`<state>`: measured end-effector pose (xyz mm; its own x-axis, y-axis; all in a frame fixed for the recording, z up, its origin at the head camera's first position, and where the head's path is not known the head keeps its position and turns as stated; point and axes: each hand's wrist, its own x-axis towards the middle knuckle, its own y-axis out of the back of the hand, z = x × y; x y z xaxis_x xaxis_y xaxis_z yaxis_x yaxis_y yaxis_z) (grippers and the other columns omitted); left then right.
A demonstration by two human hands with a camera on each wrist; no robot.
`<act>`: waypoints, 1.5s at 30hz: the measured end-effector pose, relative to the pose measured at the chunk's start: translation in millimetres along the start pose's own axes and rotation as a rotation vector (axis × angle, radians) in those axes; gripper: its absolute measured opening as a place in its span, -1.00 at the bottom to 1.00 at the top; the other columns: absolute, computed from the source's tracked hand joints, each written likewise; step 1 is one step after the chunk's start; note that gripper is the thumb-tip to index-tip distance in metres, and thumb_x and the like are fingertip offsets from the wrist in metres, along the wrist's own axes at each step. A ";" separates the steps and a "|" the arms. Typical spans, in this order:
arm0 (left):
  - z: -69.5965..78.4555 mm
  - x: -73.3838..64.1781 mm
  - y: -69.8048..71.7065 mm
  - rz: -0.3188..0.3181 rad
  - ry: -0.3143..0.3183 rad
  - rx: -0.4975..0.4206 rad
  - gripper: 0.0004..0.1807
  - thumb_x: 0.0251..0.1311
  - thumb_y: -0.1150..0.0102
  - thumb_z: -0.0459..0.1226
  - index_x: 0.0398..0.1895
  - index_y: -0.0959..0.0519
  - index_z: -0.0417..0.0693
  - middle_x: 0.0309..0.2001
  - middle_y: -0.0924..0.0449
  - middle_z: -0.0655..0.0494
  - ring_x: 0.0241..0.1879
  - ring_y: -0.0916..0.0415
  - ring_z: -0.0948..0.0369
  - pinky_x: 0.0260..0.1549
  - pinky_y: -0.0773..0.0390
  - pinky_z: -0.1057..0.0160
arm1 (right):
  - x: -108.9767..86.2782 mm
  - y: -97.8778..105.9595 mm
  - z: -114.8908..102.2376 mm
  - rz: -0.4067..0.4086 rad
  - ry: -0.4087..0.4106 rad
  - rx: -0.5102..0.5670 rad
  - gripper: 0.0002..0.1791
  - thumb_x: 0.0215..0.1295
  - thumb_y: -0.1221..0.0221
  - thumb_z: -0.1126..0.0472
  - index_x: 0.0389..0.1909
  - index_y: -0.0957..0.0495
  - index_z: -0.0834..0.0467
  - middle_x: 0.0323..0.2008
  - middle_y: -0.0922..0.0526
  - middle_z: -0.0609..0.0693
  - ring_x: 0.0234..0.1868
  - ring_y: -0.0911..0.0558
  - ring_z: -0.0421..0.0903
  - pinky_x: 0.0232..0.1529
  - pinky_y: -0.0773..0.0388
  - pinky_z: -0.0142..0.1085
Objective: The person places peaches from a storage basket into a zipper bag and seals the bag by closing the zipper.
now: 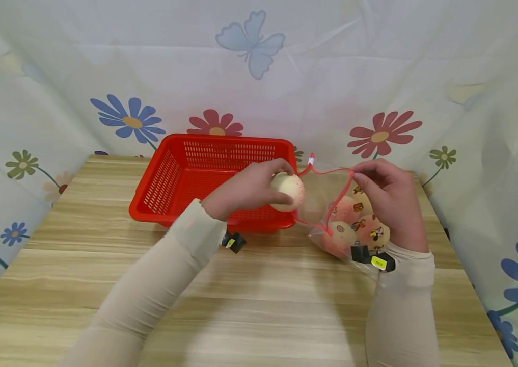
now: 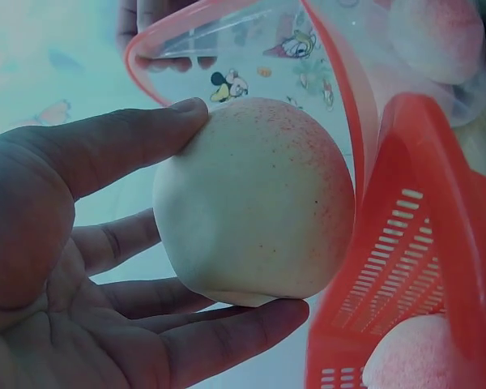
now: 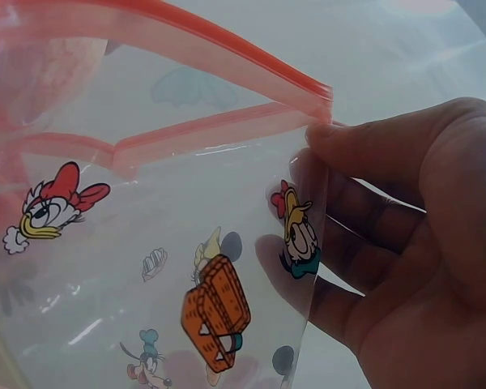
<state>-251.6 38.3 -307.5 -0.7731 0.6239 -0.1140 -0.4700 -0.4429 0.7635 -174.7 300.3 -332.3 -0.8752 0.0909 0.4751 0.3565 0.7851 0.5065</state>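
Observation:
My left hand (image 1: pixel 251 189) grips a cream peach with a pink-speckled side (image 1: pixel 290 189), thumb and fingers spread around it. It holds the peach above the right rim of the red basket (image 1: pixel 146 216), beside the mouth of a clear zip bag (image 3: pixel 105 275). That bag has a red zip edge and printed cartoon figures. At its upper corner, my right hand (image 1: pixel 393 199) pinches the edge between thumb and fingers, and the mouth gapes. Several peaches (image 1: pixel 338 238) lie inside the bag. In the left wrist view, another peach (image 2: pixel 417 356) sits in the basket.
The bag's zip slider (image 1: pixel 311 159) sticks up at the far side of its mouth. Both basket and bag stand on a wood-grain table (image 1: pixel 259 311). Behind them hangs a white curtain (image 1: pixel 171 56) printed with flowers and a butterfly.

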 end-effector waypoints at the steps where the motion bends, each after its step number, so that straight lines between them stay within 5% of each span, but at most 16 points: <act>1: 0.7 0.7 -1.1 -0.002 -0.003 -0.005 -0.46 0.04 -0.41 -0.04 0.09 -0.43 0.17 0.02 -0.53 0.22 -0.11 -0.50 0.20 -0.22 -0.62 0.25 | 0.2 0.2 -0.1 0.000 0.000 -0.001 -0.80 0.33 -0.19 0.20 -0.13 -0.64 0.22 -0.29 -0.64 -0.05 -0.36 -0.54 -0.27 -0.30 -0.50 -0.56; 8: 7.5 5.3 -10.2 -0.014 -0.020 -0.011 -0.45 0.05 -0.39 -0.04 0.12 -0.44 0.17 0.04 -0.53 0.22 -0.12 -0.51 0.21 -0.21 -0.61 0.27 | 1.7 2.1 -0.8 -0.006 -0.005 0.005 -0.79 0.33 -0.19 0.17 -0.13 -0.65 0.19 -0.29 -0.65 -0.04 -0.36 -0.54 -0.25 -0.30 -0.50 -0.55; 12: 12.4 7.4 -14.5 -0.012 -0.028 0.042 -0.44 0.06 -0.37 0.02 0.14 -0.44 0.19 0.03 -0.56 0.26 -0.10 -0.50 0.25 0.07 -0.44 0.16 | 2.6 3.0 -0.9 -0.007 -0.005 0.014 -0.80 0.32 -0.20 0.19 -0.13 -0.65 0.20 -0.29 -0.65 -0.07 -0.35 -0.55 -0.25 -0.30 -0.51 -0.55; 15: 15.8 8.8 -16.6 -0.020 -0.020 0.052 -0.43 0.06 -0.37 0.04 0.15 -0.45 0.20 0.00 -0.57 0.27 -0.10 -0.50 0.25 0.08 -0.41 0.13 | 3.5 3.5 -0.4 -0.006 -0.002 0.016 -0.81 0.32 -0.20 0.20 -0.14 -0.65 0.21 -0.29 -0.65 -0.07 -0.35 -0.55 -0.26 -0.30 -0.51 -0.56; 19: 17.5 10.5 -20.0 -0.049 -0.017 0.023 -0.43 0.07 -0.37 0.02 0.16 -0.45 0.19 -0.06 -0.57 0.24 -0.12 -0.49 0.22 -0.16 -0.58 0.27 | 4.2 3.0 0.3 -0.005 0.006 0.019 -0.81 0.32 -0.20 0.21 -0.14 -0.65 0.22 -0.30 -0.66 -0.05 -0.36 -0.55 -0.26 -0.29 -0.51 -0.56; 27: 17.8 14.4 -27.9 -0.056 -0.067 0.028 -0.42 0.13 -0.32 0.02 0.23 -0.44 0.18 -0.09 -0.57 0.23 -0.19 -0.49 0.25 -0.27 -0.58 0.37 | 4.3 3.2 0.6 -0.002 0.004 0.013 -0.82 0.31 -0.21 0.23 -0.15 -0.65 0.22 -0.30 -0.66 -0.02 -0.36 -0.55 -0.27 -0.30 -0.51 -0.56; 34: 20.5 11.8 -27.7 -0.042 -0.071 -0.030 -0.47 0.21 -0.23 -0.01 0.26 -0.42 0.22 -0.59 -0.42 0.13 -0.67 -0.26 0.23 -0.53 -0.45 0.34 | 3.3 3.6 1.0 -0.007 0.005 -0.004 -0.82 0.32 -0.20 0.22 -0.15 -0.65 0.22 -0.30 -0.65 -0.01 -0.38 -0.53 -0.26 -0.32 -0.49 -0.56; 39: 18.3 10.8 -23.6 0.006 -0.033 -0.038 -0.50 0.23 -0.22 -0.04 0.25 -0.44 0.24 -0.13 -0.62 0.19 -0.23 -0.52 0.21 -0.32 -0.62 0.33 | 3.0 4.4 0.8 -0.011 0.005 -0.013 -0.81 0.33 -0.18 0.21 -0.14 -0.64 0.22 -0.30 -0.64 -0.01 -0.37 -0.52 -0.26 -0.32 -0.48 -0.56; 42: 13.0 12.9 -21.5 0.034 -0.022 -0.028 -0.51 0.23 -0.22 -0.03 0.24 -0.45 0.22 0.11 -0.53 0.19 0.06 -0.44 0.19 -0.12 -0.63 0.29 | 3.1 4.9 0.4 -0.011 0.000 -0.018 -0.82 0.34 -0.18 0.21 -0.14 -0.64 0.21 -0.30 -0.64 -0.01 -0.38 -0.52 -0.25 -0.32 -0.48 -0.56; 45: 5.9 16.0 -19.2 0.051 -0.018 -0.028 -0.54 0.26 -0.19 -0.03 0.22 -0.47 0.20 0.10 -0.53 0.17 0.03 -0.44 0.22 -0.07 -0.61 0.25 | 3.4 5.1 1.0 -0.008 0.008 -0.008 -0.82 0.33 -0.19 0.22 -0.15 -0.64 0.22 -0.30 -0.64 0.00 -0.38 -0.53 -0.26 -0.32 -0.49 -0.56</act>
<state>-252.4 60.6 -320.2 -0.7886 0.6116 -0.0636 -0.4423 -0.4925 0.7496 -176.2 305.2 -328.8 -0.8757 0.0795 0.4764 0.3516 0.7811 0.5160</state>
